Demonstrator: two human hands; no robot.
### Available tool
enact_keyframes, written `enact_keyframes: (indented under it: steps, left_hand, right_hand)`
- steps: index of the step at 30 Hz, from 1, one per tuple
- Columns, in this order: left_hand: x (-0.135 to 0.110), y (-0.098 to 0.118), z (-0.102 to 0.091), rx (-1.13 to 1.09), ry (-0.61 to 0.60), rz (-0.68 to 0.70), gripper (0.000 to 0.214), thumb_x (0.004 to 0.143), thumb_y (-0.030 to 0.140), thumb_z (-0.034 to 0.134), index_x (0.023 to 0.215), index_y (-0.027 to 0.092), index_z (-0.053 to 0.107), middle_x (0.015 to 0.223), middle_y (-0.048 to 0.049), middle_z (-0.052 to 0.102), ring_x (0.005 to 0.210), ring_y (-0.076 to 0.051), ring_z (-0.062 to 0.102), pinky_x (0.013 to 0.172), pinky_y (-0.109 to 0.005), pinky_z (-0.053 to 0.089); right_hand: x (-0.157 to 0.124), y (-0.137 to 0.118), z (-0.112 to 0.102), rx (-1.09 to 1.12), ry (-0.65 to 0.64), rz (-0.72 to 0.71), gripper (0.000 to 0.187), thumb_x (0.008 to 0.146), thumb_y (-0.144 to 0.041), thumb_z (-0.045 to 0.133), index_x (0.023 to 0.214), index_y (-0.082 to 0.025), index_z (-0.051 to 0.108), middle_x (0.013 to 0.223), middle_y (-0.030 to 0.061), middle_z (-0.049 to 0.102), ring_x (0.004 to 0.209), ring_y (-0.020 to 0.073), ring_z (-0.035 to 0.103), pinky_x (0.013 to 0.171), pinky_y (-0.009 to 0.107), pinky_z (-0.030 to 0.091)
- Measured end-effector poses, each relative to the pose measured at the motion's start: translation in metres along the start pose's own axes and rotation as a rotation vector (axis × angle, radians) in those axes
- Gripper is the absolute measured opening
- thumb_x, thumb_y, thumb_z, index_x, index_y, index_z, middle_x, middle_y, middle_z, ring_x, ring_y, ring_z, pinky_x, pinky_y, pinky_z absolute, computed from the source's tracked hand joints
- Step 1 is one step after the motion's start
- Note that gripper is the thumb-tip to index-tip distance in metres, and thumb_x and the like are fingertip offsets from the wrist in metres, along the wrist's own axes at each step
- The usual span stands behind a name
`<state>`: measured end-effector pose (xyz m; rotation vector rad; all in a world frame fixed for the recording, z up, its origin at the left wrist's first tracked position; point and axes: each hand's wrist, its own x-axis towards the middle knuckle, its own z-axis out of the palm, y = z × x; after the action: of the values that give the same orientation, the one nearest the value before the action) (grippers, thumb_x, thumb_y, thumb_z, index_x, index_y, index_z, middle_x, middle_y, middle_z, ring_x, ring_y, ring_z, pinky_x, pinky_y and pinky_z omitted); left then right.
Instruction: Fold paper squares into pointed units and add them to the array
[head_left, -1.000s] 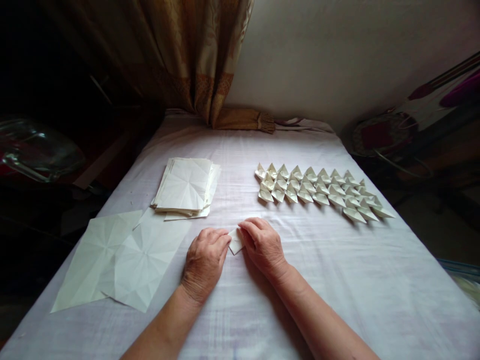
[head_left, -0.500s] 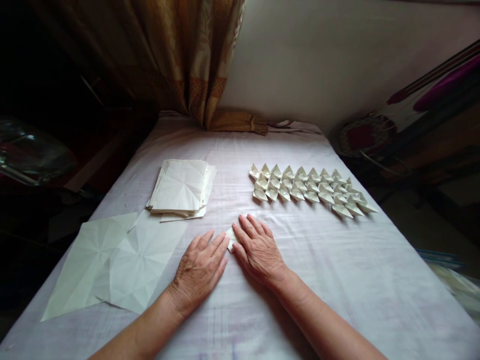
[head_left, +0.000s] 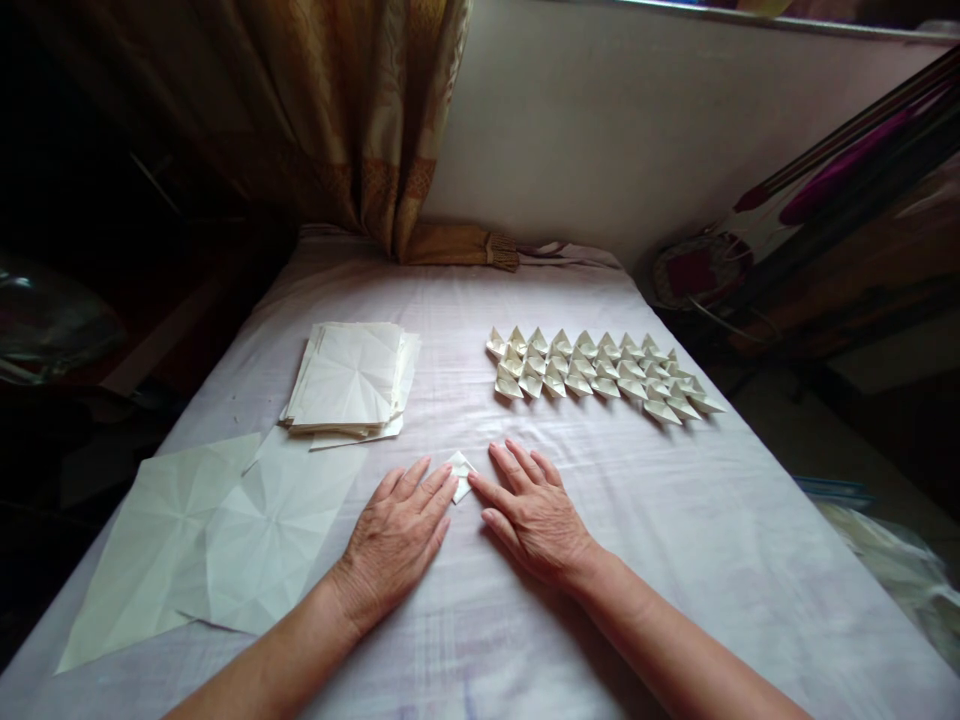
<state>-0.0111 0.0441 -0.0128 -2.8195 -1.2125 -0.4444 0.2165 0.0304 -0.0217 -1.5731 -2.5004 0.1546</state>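
Toward the left of the pale cloth point(head_left: 675, 600), two loose creased sheets point(head_left: 146, 535) overlap, thin and probably easy to bend. Next comes a stack of creased sheets point(head_left: 356, 370), its edges uneven. The left hand point(head_left: 397, 540) lies flat, fingers extended and gripping nothing, their tips at the left side of a small folded paper point(head_left: 460, 467) that lies on the cloth between the hands. It should be very light, stiffer than a single sheet thanks to its layers, and apt to slide or spring open; pinching opposite edges lightly would spare the corners. The right hand point(head_left: 536, 520) has its fingers spread and unclenched, the index tip touching the paper's right corner. Farther right, pointed paper pieces point(head_left: 592, 378) stand in close rows, likely easy to crush.
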Motion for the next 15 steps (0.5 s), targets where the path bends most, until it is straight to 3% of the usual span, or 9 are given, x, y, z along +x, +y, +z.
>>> enact_keyframes:
  steps: [6,10,15]
  left_hand:
    - [-0.002,-0.003,0.004,-0.033,0.008,-0.028,0.038,0.094,0.029,0.046,0.131,0.026,0.058,0.135,-0.0017,0.06,0.127,-0.025,0.049,0.106,-0.041,0.033]
    - [-0.002,-0.003,0.004,-0.033,0.023,-0.039,0.038,0.094,0.029,0.046,0.13,0.027,0.058,0.136,-0.0022,0.059,0.128,-0.025,0.048,0.108,-0.042,0.031]
    - [-0.002,-0.002,0.005,-0.035,0.031,-0.03,0.039,0.095,0.029,0.045,0.132,0.025,0.056,0.134,-0.0027,0.06,0.129,-0.025,0.047,0.11,-0.042,0.029]
  right_hand:
    - [-0.004,0.003,-0.001,-0.016,-0.019,0.005,0.048,0.095,-0.044,0.048,0.142,-0.031,0.047,0.153,0.0108,0.037,0.141,0.03,0.03,0.112,0.046,0.02]
    - [0.007,-0.005,0.001,-0.013,-0.002,0.024,0.055,0.094,-0.05,0.049,0.145,-0.03,0.042,0.156,0.0136,0.03,0.143,0.0315,0.025,0.112,0.049,0.019]
    - [0.018,-0.015,0.002,0.001,-0.021,0.033,0.055,0.094,-0.052,0.048,0.143,-0.029,0.045,0.154,0.0136,0.034,0.143,0.0319,0.027,0.112,0.05,0.018]
